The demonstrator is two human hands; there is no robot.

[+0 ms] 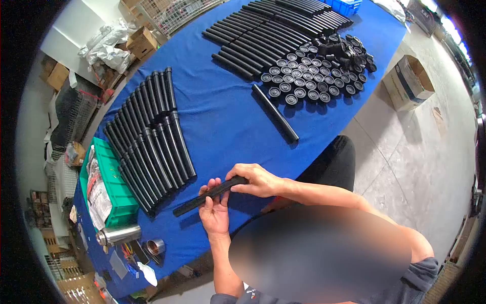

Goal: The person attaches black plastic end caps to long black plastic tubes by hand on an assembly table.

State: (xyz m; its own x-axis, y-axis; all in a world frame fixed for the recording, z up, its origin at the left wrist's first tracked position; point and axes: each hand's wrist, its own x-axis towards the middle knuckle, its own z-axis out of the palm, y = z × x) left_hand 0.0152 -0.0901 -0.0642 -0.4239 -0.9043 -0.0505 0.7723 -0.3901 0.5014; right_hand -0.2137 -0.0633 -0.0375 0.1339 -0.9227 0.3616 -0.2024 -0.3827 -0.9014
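A black tube lies aslant between my two hands, above the near edge of the blue-covered table. My left hand is palm up under its middle, with the thumb and fingers around it. The fingers of my right hand close over the tube's right end and hide it. To the left, two rows of black tubes with collars lie side by side. One single black tube rests apart, beyond my right hand.
Many plain black tubes and a heap of round black caps cover the far side of the blue table. A green crate, steel flask and metal cup stand at left. A cardboard box stands on the floor at right.
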